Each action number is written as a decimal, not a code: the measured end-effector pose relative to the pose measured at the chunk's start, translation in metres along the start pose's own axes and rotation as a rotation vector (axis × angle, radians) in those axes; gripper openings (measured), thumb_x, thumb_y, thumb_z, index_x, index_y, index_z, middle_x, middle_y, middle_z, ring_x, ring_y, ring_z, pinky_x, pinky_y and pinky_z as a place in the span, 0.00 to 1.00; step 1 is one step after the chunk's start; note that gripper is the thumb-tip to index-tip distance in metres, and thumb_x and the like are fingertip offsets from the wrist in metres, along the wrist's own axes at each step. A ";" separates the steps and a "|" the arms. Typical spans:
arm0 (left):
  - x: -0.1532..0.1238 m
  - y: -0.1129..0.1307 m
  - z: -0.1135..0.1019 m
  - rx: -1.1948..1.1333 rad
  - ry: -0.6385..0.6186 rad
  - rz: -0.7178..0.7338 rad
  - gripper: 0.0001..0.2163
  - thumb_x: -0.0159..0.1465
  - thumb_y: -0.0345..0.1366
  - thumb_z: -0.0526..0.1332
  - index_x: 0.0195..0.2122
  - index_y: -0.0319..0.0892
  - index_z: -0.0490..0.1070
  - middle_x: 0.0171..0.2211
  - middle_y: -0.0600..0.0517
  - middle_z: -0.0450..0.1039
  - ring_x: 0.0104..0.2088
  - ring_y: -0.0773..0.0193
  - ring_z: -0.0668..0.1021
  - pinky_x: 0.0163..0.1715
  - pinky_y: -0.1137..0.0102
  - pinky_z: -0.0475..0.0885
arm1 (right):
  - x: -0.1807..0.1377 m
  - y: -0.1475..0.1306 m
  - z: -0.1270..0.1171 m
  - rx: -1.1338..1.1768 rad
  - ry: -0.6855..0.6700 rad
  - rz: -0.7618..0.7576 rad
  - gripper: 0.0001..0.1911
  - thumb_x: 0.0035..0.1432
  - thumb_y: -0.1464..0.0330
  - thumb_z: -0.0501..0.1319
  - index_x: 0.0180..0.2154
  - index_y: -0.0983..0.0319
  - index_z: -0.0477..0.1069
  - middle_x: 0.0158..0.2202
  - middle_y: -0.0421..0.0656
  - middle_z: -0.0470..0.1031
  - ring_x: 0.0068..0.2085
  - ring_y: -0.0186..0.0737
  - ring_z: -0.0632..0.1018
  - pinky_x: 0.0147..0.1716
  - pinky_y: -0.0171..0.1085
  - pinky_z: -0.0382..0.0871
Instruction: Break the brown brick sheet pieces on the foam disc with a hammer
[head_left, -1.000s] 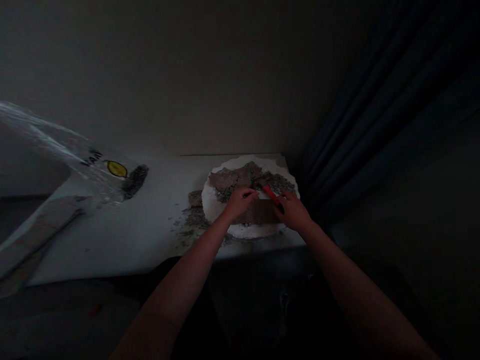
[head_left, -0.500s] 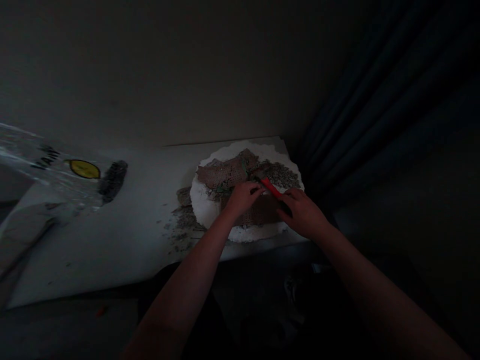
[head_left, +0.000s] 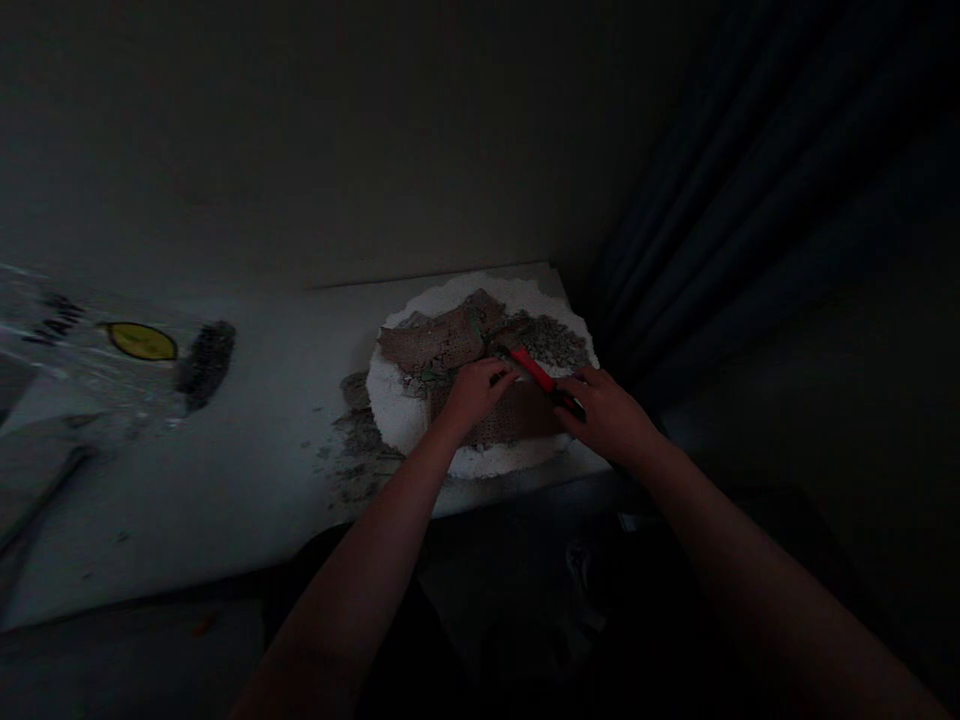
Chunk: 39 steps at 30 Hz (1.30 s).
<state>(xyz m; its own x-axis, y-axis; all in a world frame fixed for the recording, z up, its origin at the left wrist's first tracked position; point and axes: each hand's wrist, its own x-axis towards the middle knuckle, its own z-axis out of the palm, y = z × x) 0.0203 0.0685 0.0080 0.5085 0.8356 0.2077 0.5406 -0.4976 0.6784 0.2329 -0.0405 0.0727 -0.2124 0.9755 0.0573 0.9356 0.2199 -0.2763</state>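
Note:
My right hand (head_left: 606, 415) is closed around the black rear end of a slim red-and-black hand tool (head_left: 534, 370), whose exact kind the dim light hides. Its dark front end points up and left, close to the fingers of my left hand (head_left: 477, 390). Those fingers are pinched together; what they hold is too dark to make out. Both hands are over a rough-edged white round piece (head_left: 390, 415). On it lie brown, coarsely woven strips (head_left: 435, 340), grey gravel (head_left: 559, 342) and small green bits (head_left: 429, 376).
The round piece rests on a pale table (head_left: 262, 480). Grey crumbs (head_left: 360, 435) lie to its left. A clear plastic bag (head_left: 142, 340) with a yellow label and dark contents is farther left, near a dark rod (head_left: 45, 500). Dark curtains (head_left: 697, 220) hang on the right.
The whole view has shifted slightly, so things sit a little farther left and higher. My right hand has turned a bit, showing more of the tool's black end.

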 end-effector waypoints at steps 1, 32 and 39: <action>0.000 0.000 0.000 0.000 0.000 0.007 0.10 0.68 0.38 0.59 0.37 0.42 0.79 0.36 0.50 0.80 0.37 0.61 0.79 0.42 0.68 0.71 | 0.000 0.000 -0.001 -0.004 -0.014 0.003 0.17 0.64 0.65 0.60 0.52 0.63 0.73 0.50 0.53 0.72 0.51 0.51 0.73 0.50 0.46 0.69; -0.007 0.003 0.009 0.262 0.021 0.091 0.11 0.72 0.37 0.55 0.38 0.40 0.76 0.37 0.47 0.77 0.38 0.60 0.78 0.41 0.68 0.71 | 0.010 -0.016 0.021 -0.088 -0.136 0.318 0.32 0.69 0.65 0.51 0.70 0.61 0.49 0.56 0.58 0.72 0.44 0.52 0.81 0.42 0.46 0.71; -0.007 0.003 0.011 0.251 0.028 0.054 0.11 0.71 0.38 0.56 0.39 0.41 0.76 0.39 0.46 0.78 0.39 0.59 0.78 0.42 0.67 0.71 | -0.016 -0.017 -0.003 0.576 0.276 0.256 0.26 0.65 0.65 0.55 0.63 0.61 0.61 0.40 0.46 0.77 0.37 0.43 0.78 0.39 0.41 0.72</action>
<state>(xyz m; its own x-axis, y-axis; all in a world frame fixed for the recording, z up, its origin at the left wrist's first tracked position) 0.0259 0.0582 0.0011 0.5241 0.8106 0.2612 0.6642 -0.5810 0.4705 0.2210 -0.0603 0.0789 0.1466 0.9788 0.1428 0.6313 0.0186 -0.7753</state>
